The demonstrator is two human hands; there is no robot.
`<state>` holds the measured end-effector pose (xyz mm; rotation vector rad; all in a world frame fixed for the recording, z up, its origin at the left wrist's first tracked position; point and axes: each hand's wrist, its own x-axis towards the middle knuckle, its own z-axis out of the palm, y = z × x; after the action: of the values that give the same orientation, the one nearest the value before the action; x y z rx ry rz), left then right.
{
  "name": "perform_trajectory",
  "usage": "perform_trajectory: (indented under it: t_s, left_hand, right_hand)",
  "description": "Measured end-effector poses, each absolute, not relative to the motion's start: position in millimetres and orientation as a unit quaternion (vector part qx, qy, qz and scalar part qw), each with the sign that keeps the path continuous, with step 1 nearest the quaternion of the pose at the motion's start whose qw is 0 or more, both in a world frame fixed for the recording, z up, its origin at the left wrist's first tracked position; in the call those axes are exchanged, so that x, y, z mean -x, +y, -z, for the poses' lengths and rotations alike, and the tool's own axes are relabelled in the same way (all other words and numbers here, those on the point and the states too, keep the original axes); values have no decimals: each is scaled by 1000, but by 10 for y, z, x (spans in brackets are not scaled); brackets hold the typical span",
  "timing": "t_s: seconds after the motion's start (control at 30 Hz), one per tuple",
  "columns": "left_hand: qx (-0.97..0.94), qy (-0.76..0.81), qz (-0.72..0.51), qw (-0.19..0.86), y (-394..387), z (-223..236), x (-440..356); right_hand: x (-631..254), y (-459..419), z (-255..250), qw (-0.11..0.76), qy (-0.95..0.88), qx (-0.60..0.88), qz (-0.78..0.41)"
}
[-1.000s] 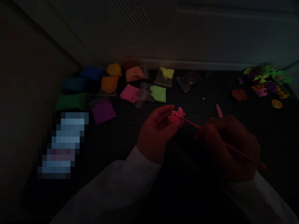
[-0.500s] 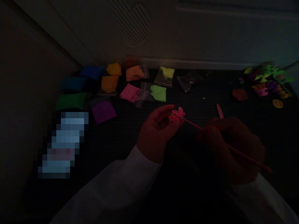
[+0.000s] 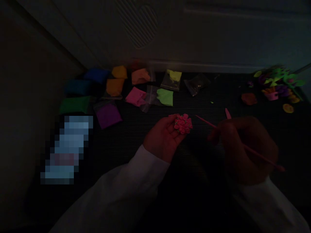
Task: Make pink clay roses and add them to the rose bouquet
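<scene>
In my left hand, palm turned up, a small cluster of pink clay roses with bits of green rests on the fingers. The roses face up toward me. My right hand grips a thin pink modelling tool like a pen. Its pointed tip is just right of the roses, apart from them. Beyond the right hand, a second pink tool lies on the dark table, partly hidden by the hand. The picture is very dark, so finger details are faint.
Bags of coloured clay line the back left, among them purple, pink and light green. A blurred lit screen lies at left. Finished clay flowers and a brown lump sit at right.
The tool's tip has come away from the roses as my right hand moved slightly right. My left fingers have opened out, and the cluster has turned to show more roses.
</scene>
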<state>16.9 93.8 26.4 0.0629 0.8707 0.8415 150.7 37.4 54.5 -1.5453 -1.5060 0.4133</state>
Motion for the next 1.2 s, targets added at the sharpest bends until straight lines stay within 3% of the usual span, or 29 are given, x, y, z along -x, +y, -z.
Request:
perform_trajectory:
  t_s: [0.27,0.67,1.2]
  left_hand:
    - [-31,402,-400,823,940,-303,-183]
    - [-49,400,-406,820,918,-322,-190]
    - [-50,395,-413,819,916,-319,-196]
  right_hand:
    - [-1559,399,-531,362,-706,583,-178]
    - [-1527,431,-511,323,-737,572,-158]
    - [-1545,411,-506,368,-698,594,-160]
